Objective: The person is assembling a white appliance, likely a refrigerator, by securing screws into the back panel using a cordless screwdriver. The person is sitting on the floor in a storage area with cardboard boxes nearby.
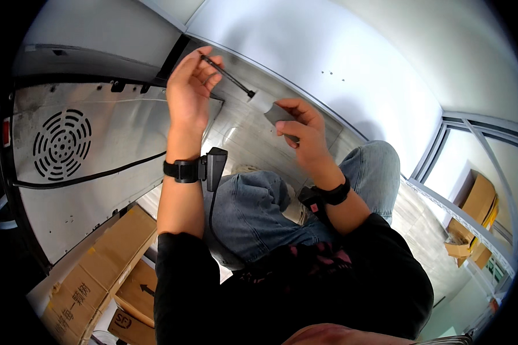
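Note:
A screwdriver (261, 102) with a grey handle, a paler collar and a long thin black shaft is held slantwise before me, its shaft pointing up to the left. My right hand (306, 133) closes round the grey handle, thumb along the near side. My left hand (189, 95) has thumb and forefinger pinched at the far end of the shaft, the other fingers loosely curled. The very tip is partly covered by those fingers. Each wrist wears a black strap with a small black device; from the left device (215, 168) a cable runs down.
At left stands a metal panel (112, 135) with a round slotted vent and a black cable across it. Cardboard boxes (95, 282) sit at lower left. A white panel (328, 52) rises ahead. My bent knees are close below; a metal frame (460, 210) and more cardboard (475, 210) are at right.

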Available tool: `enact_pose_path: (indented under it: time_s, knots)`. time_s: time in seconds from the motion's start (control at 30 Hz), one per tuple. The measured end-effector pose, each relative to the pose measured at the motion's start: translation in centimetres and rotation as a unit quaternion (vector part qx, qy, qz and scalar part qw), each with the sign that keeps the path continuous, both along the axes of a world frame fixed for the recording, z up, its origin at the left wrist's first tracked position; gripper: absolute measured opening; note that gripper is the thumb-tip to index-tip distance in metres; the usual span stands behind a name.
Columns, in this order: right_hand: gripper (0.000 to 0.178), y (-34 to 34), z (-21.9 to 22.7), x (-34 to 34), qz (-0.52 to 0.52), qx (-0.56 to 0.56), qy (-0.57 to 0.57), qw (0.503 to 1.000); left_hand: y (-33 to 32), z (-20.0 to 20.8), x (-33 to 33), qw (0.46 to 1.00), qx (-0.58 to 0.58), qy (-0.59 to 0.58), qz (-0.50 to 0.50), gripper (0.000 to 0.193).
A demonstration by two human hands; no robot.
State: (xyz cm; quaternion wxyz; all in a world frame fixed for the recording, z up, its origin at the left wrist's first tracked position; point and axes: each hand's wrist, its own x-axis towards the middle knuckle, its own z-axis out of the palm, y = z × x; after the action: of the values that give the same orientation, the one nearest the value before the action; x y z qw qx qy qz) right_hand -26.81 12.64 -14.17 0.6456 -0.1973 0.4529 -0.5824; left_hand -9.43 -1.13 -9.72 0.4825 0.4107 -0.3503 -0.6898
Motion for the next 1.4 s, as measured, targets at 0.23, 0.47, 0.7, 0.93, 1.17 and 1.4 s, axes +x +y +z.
enact_pose_path:
  time_s: [0.23, 0.47, 0.7, 0.93, 1.17, 1.4]
  knots:
    - [0.03, 1.6, -2.8, -4.6, -0.11, 0.022, 0.031, 0.993, -2.1, -3.5, -8.0, 0.99, 0.069, -0.045, -0.118, 0.025]
    - [0.022, 4.3, -8.1, -9.0, -0.2, 0.07, 0.064, 0.975, -4.5, -13.6, -15.8, 0.961, 0.18, -0.051, -0.203, 0.021]
    - [0.024, 5.9, -12.6, -10.4, -0.281, 0.165, 0.049, 0.944, -3.2, -21.9, -20.6, 0.959, 0.087, -0.14, -0.229, 0.019]
    - [0.028, 6.1, -16.2, -10.3, -0.32, 0.2, 0.023, 0.926, -2.0, -28.3, -21.7, 0.897, -0.104, -0.37, -0.22, 0.017]
    - [0.028, 7.1, -17.2, -10.5, -0.351, 0.225, 0.025, 0.908, -1.1, -28.8, -22.7, 0.818, -0.238, -0.48, -0.209, 0.019]
    - [0.025, 7.8, -18.2, -10.2, -0.365, 0.214, 0.023, 0.906, 0.4, -28.4, -23.6, 0.791, -0.34, -0.469, -0.198, 0.01]
